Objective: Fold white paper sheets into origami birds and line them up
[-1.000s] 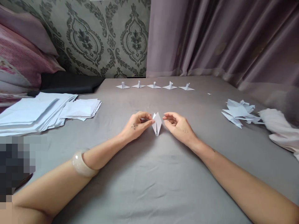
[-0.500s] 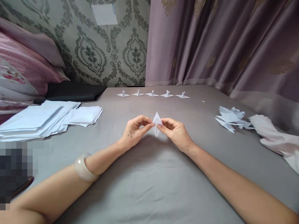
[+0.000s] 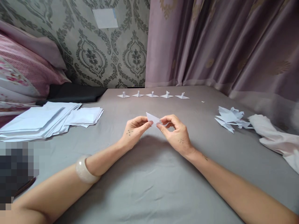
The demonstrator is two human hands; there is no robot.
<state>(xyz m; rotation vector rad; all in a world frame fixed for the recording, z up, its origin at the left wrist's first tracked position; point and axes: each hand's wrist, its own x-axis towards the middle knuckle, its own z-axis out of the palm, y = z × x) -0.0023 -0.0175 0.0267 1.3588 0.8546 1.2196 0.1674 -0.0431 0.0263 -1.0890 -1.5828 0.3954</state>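
Between the fingers [image 3: 147,125] of both hands, at the centre of the scene, I have one folded white paper [image 3: 152,118]. Left hand [image 3: 133,133]: thumb and fingers are closed to a pinch on the near edge of the paper. Right hand [image 3: 177,133]: thumb and fingers pinch the right end, with a gap between thumb and curled fingers toward the palm. The paper is tilted, one point directed to the far left, and I read it as raised above the grey cloth surface [image 3: 149,186]. A pale bangle [image 3: 85,171] encircles the left forearm [image 3: 53,193].

Beyond the hands, on the far part of the surface, I count five folded paper figures [image 3: 152,94] in a left-to-right row, each with an upright centre and pointed sides. To their right lies a small scrap [image 3: 203,101]. At the right is a loose pile of folded paper pieces [image 3: 227,115], just beside a pale cloth [image 3: 268,130]. At the left I locate a stack of large white sheets [image 3: 30,119] and, just to its right, a stack of smaller sheets [image 3: 83,116]. Behind them lies a black item [image 3: 77,92]. A patterned wall [image 3: 93,59] and a purple curtain [image 3: 163,46] close the far side.
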